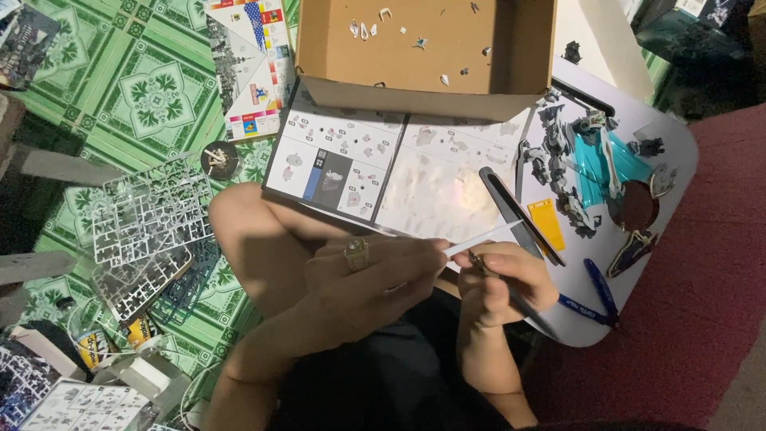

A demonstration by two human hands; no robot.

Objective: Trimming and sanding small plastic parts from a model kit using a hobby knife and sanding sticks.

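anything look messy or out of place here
Nothing looks damaged or spilled. Small plastic offcuts lie scattered inside the cardboard box, and clear parts frames sit on the tiled floor. The left hand holds a white stick to a small part in the right hand.

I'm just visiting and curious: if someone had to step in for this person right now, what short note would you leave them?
Left hand: wears a ring, pinches a thin white stick, its tip at the right hand.
Right hand: closed on a small dark part, too small to identify.
On the white lap table: open instruction booklet, partly built grey-and-teal model, yellow piece, blue nippers, cardboard box holding scraps.
Clear sprues lie on the floor.
Model is unfinished.
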